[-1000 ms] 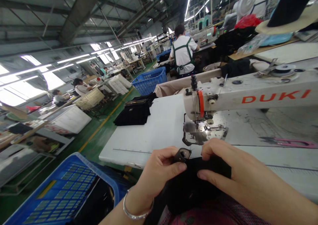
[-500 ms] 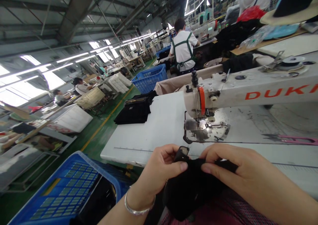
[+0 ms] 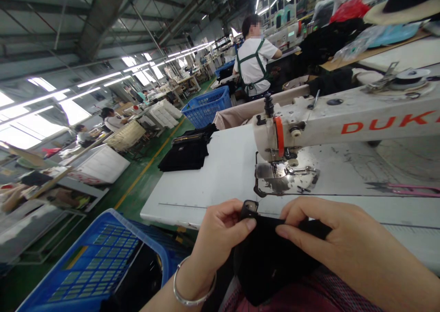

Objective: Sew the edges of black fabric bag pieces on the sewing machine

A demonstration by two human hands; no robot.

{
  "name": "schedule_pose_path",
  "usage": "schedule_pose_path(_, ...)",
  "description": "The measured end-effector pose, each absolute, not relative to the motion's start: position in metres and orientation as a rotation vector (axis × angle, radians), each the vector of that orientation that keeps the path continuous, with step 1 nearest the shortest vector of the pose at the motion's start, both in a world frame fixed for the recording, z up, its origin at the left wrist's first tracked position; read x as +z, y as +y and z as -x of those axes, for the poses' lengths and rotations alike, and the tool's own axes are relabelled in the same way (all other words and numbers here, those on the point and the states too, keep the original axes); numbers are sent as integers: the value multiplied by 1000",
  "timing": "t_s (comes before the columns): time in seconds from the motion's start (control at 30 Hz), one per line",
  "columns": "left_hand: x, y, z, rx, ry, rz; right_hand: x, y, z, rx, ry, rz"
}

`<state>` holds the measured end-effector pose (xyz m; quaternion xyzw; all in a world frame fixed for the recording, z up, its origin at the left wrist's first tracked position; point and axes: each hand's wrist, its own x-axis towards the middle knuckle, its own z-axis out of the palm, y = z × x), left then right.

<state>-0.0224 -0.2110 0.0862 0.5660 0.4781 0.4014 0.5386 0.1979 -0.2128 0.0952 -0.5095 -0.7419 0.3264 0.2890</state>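
Both hands pinch the top edge of a piece of black fabric (image 3: 271, 257) in front of the table's near edge. My left hand (image 3: 220, 229) grips its left corner between thumb and fingers, where a small dark tab with a light patch (image 3: 250, 207) sticks up. My right hand (image 3: 312, 227) holds the same edge further right, thumb against fingertips. The rest of the cloth hangs down over my lap. Just beyond the hands stands a sewing machine (image 3: 323, 124); its needle area and metal plate (image 3: 287, 179) are apart from the cloth.
A stack of black pieces (image 3: 185, 151) lies on the left of the white table (image 3: 220, 174). Pink thread snips (image 3: 405, 189) rest at right. A blue basket (image 3: 120, 220) with dark pieces stands at lower left. Ahead, a co-worker (image 3: 254, 62) sits beside another blue basket (image 3: 206, 105).
My left hand has shifted slightly left, and the tab now stands more face-on. The fabric's edge looks straighter between my hands. The co-worker's head has turned to the right.
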Motion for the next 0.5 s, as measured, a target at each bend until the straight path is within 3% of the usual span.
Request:
schedule_pose_path(0.27,91,-209,20,862,1163,-1338,93,-212,-199,864,-2034,1266)
schedule_pose_path(0.5,136,-150,43,127,963,-1653,83,-214,-192,1121,-2238,634)
